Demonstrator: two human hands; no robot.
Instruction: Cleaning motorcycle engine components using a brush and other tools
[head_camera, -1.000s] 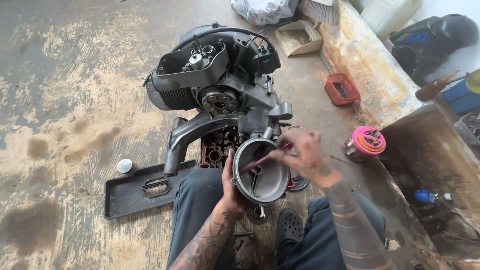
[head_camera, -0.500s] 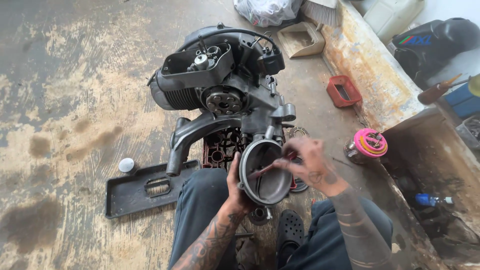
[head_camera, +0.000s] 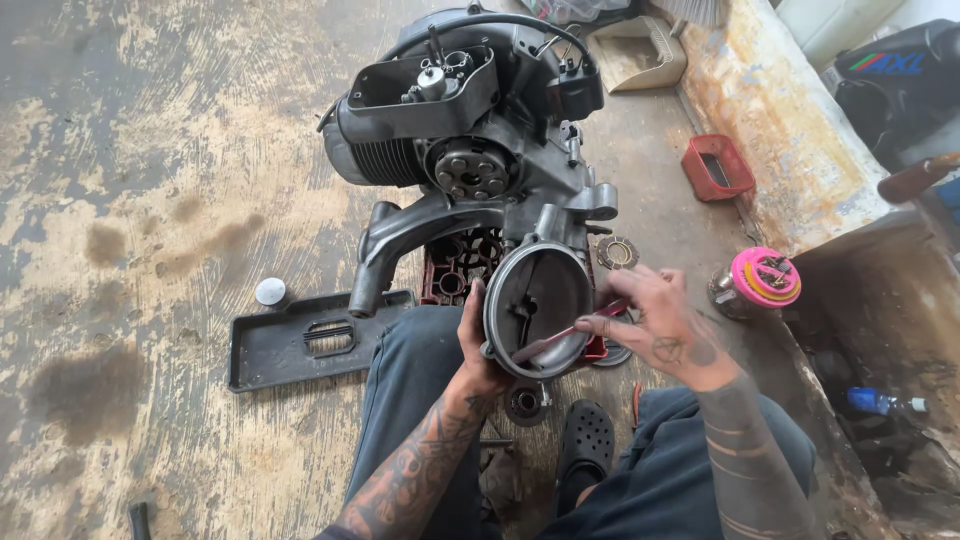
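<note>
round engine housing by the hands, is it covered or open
Open: the round housing has no cover, so its hollow inside shows. The left hand grips its rim; the right hand pokes a red-handled tool in.

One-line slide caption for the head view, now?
Left hand steadies a round metal housing on a scooter engine while right hand works a red-handled tool inside it.

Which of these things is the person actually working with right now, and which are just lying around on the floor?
In use:
- left hand, steadying the round grey engine cover
- right hand, holding a red-handled tool inside that cover
- engine the cover sits on

Lying about:
- black flat panel
- small round cap
- red tray
- pink-lidded jar
- blue bottle
</note>
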